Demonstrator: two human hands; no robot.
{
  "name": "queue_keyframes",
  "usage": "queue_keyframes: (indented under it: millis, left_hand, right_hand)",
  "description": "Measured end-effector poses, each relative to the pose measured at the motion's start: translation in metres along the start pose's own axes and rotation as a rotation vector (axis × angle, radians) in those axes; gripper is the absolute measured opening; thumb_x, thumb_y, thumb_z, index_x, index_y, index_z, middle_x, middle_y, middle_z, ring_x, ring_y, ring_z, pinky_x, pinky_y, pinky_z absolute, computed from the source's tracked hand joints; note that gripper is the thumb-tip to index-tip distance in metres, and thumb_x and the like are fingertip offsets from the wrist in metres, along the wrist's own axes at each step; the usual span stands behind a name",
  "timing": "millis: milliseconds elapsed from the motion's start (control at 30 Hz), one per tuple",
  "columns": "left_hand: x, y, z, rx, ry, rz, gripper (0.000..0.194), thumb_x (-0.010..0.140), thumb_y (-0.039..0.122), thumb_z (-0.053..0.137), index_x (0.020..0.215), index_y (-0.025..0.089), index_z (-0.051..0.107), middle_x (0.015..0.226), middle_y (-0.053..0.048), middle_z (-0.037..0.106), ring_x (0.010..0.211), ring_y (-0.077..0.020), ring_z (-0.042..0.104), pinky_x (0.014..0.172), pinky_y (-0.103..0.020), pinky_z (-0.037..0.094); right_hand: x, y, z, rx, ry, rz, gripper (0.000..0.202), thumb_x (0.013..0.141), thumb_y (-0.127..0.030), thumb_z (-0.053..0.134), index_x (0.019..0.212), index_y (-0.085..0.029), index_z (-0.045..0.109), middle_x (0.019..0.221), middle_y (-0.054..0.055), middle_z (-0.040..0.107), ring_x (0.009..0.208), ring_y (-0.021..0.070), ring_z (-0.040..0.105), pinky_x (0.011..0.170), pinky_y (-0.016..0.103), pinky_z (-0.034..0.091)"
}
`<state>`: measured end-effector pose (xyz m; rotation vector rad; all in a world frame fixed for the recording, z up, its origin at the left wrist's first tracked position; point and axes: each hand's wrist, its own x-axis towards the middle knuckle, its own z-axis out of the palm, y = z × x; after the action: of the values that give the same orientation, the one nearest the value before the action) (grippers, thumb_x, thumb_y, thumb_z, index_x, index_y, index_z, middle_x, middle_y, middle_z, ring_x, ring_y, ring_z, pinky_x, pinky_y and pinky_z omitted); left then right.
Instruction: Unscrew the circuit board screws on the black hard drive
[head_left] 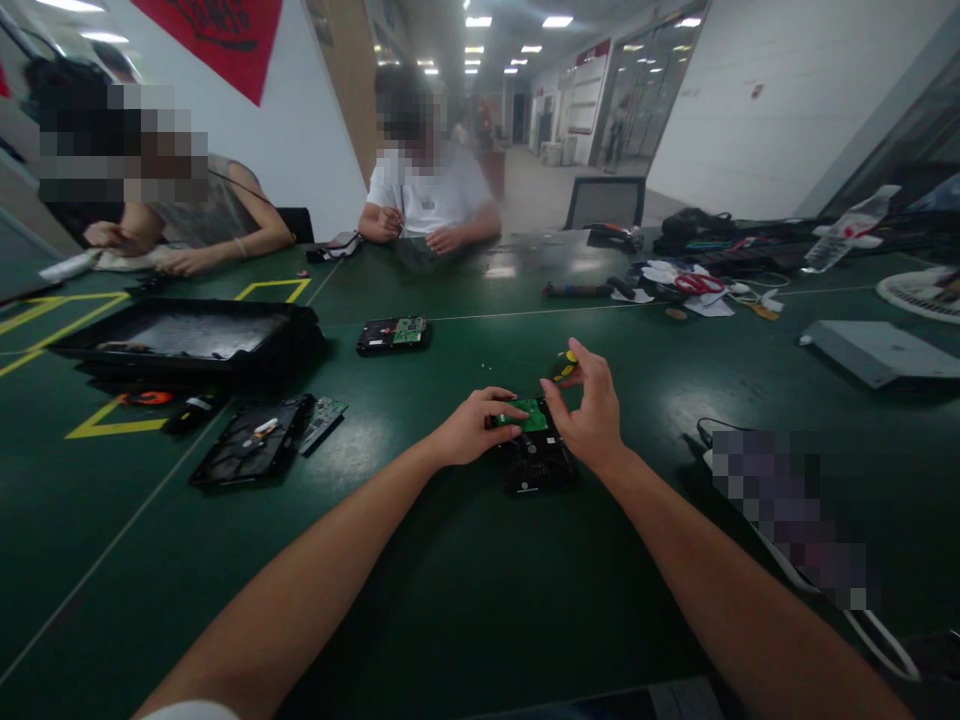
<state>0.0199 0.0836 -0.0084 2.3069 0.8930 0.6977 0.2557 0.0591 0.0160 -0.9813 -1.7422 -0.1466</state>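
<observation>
Head view: gripping a yellow-and-black tool (565,366) in the right hand (592,412), near the far right corner of the hard drive (536,470), set lengthwise away on the table (472,590); touching its green board (535,412) with the left hand (474,428), cannot tell whether gripping.

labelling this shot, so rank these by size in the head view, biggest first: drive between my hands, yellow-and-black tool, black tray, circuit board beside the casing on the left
1. Black tray
2. Drive, partly covered by the left hand
3. Circuit board
4. Yellow-and-black tool, partly hidden by the right hand
</observation>
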Motion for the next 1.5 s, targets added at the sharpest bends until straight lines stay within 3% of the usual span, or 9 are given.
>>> queue_keyframes:
  millis: [167,367,533,700,867,1500]
  left_hand:
    - [0.0000,-0.0018,0.0006,-0.001,-0.002,0.006,0.028,0.096,0.034,0.073,0.124,0.032,0.076,0.144,-0.008,0.058,0.135,-0.0291,0.055,0.117,-0.054,0.042]
    - [-0.0005,-0.0022,0.0006,0.002,0.007,0.016,0.027,0.096,0.034,0.073,0.123,0.031,0.076,0.144,-0.008,0.058,0.134,-0.0287,0.055,0.116,-0.053,0.044]
    - [-0.0003,-0.0005,0.0004,0.005,0.005,0.020,0.028,0.097,0.033,0.073,0.124,0.031,0.076,0.144,-0.008,0.058,0.134,-0.0284,0.055,0.117,-0.053,0.043]
    - [-0.0002,0.0007,0.0004,0.005,0.009,0.015,0.027,0.096,0.034,0.073,0.124,0.031,0.076,0.144,-0.009,0.058,0.133,-0.0286,0.056,0.116,-0.053,0.043]
    - [0.0001,-0.0018,0.0005,0.003,0.006,0.016,0.029,0.096,0.035,0.073,0.124,0.032,0.076,0.144,-0.009,0.058,0.134,-0.0290,0.055,0.117,-0.053,0.042]
    - [0.0001,-0.0018,0.0009,0.000,0.003,0.009,0.028,0.096,0.034,0.073,0.124,0.032,0.076,0.144,-0.008,0.058,0.135,-0.0292,0.055,0.118,-0.055,0.041]
  right_hand:
    - [0.0002,-0.0021,-0.0008,0.004,-0.046,-0.004,0.074,0.099,-0.022,0.058,0.164,-0.033,0.025,0.136,0.012,0.057,0.103,0.0249,0.066,0.090,0.047,0.066]
    - [0.0011,-0.0033,-0.0013,-0.011,-0.015,0.001,0.071,0.098,-0.026,0.063,0.161,-0.033,0.030,0.133,0.012,0.057,0.098,0.0238,0.066,0.083,0.046,0.067]
    - [0.0005,-0.0022,-0.0001,-0.004,-0.019,0.004,0.073,0.099,-0.022,0.058,0.163,-0.033,0.025,0.136,0.013,0.057,0.103,0.0247,0.067,0.088,0.047,0.067]
    - [-0.0010,0.0010,0.0006,0.010,0.008,0.005,0.073,0.096,-0.025,0.065,0.161,-0.034,0.031,0.135,0.011,0.055,0.098,0.0232,0.066,0.078,0.043,0.068]
    - [-0.0016,0.0018,0.0017,0.013,0.007,0.011,0.072,0.098,-0.024,0.060,0.162,-0.033,0.027,0.139,0.013,0.054,0.102,0.0237,0.066,0.084,0.045,0.067]
    - [-0.0007,-0.0009,0.0017,0.051,0.040,0.009,0.070,0.096,-0.021,0.065,0.158,-0.031,0.034,0.138,0.013,0.052,0.102,0.0227,0.065,0.078,0.041,0.067]
